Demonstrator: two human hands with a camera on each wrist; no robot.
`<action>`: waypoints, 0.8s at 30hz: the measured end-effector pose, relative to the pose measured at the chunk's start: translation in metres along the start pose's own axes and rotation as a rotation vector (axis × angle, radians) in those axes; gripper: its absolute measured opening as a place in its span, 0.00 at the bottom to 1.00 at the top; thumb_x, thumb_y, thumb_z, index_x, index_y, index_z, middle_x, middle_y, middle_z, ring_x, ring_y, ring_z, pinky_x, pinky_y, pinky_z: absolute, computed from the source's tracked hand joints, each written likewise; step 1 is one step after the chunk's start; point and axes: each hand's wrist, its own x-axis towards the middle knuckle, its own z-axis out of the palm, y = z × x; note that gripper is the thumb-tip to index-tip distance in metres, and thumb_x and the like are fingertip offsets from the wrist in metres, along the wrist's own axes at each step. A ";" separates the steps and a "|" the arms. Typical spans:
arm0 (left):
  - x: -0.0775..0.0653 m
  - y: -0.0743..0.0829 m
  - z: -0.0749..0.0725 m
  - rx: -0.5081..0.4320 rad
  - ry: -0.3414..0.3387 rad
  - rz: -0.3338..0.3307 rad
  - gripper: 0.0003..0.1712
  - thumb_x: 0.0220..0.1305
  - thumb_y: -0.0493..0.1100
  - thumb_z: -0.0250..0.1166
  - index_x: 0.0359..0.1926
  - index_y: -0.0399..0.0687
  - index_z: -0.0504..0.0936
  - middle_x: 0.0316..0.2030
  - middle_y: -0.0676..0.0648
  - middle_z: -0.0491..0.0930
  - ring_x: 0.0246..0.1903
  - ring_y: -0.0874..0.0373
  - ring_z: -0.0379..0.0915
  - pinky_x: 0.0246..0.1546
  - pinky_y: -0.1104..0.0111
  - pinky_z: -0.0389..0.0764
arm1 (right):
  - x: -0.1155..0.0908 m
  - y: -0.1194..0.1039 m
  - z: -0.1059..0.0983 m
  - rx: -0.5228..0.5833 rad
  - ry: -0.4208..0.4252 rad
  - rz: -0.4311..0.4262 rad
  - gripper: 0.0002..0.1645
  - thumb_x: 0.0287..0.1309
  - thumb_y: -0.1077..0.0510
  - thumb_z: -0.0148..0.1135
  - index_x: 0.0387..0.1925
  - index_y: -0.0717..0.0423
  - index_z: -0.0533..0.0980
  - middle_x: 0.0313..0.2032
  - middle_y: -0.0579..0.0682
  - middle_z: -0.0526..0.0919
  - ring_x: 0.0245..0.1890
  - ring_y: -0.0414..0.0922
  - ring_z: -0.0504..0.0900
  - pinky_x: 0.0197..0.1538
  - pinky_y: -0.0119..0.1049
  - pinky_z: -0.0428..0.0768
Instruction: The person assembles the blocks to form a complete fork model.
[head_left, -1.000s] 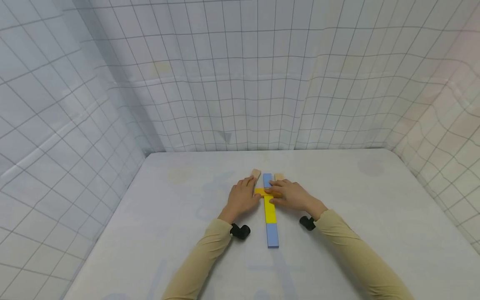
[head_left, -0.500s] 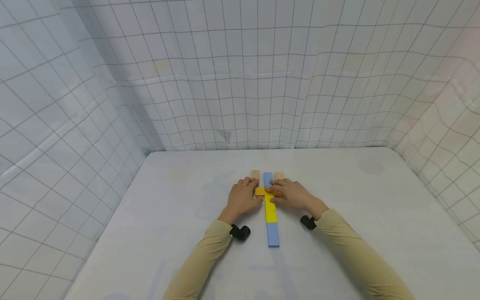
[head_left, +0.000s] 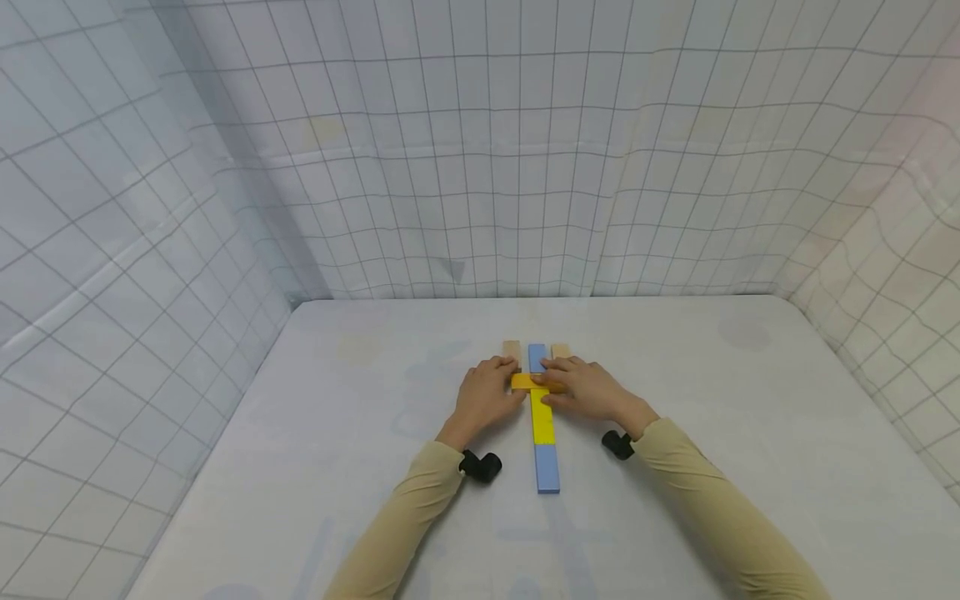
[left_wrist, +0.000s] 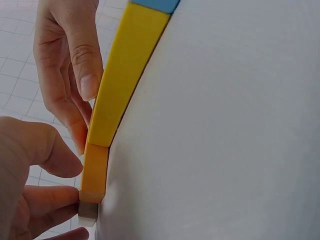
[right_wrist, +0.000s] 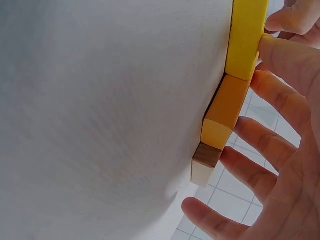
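Note:
Flat wooden blocks lie in a cross on the white table. From near to far run a blue block (head_left: 547, 469), a yellow block (head_left: 542, 418), a crosswise orange block (head_left: 522, 382) and another blue block (head_left: 537, 357). Plain wood blocks flank that far blue one, on the left (head_left: 512, 350) and right (head_left: 560, 351). My left hand (head_left: 486, 393) touches the left plain block with its fingertips, its thumb beside the orange block (left_wrist: 95, 167). Spread fingers of my right hand (head_left: 588, 390) rest on the orange block's right part, partly hiding it; its thumb touches the yellow block (right_wrist: 246, 40).
A white grid-patterned curtain (head_left: 525, 167) hangs behind the table and at both sides. Each wrist carries a black camera mount, at the left (head_left: 482, 467) and the right (head_left: 618, 445). The white tabletop (head_left: 360, 500) surrounds the blocks.
The left plain block was tilted one second ago and now stands straight, alongside the far blue block. My left fingers shifted slightly with it; the right hand stays nearly still.

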 end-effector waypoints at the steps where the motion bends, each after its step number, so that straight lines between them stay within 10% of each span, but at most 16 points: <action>1: 0.000 0.000 0.000 -0.001 -0.001 -0.001 0.30 0.61 0.51 0.61 0.61 0.42 0.75 0.60 0.46 0.72 0.58 0.49 0.66 0.55 0.54 0.66 | 0.000 0.000 0.000 -0.002 0.000 0.001 0.28 0.65 0.43 0.55 0.64 0.48 0.71 0.66 0.55 0.64 0.64 0.57 0.62 0.53 0.60 0.67; 24: -0.005 0.000 -0.002 0.013 -0.007 0.029 0.29 0.58 0.49 0.61 0.60 0.45 0.76 0.59 0.48 0.72 0.58 0.47 0.65 0.54 0.54 0.68 | 0.001 0.001 0.001 0.023 0.003 0.005 0.28 0.65 0.44 0.55 0.64 0.47 0.70 0.66 0.55 0.64 0.64 0.58 0.62 0.54 0.61 0.66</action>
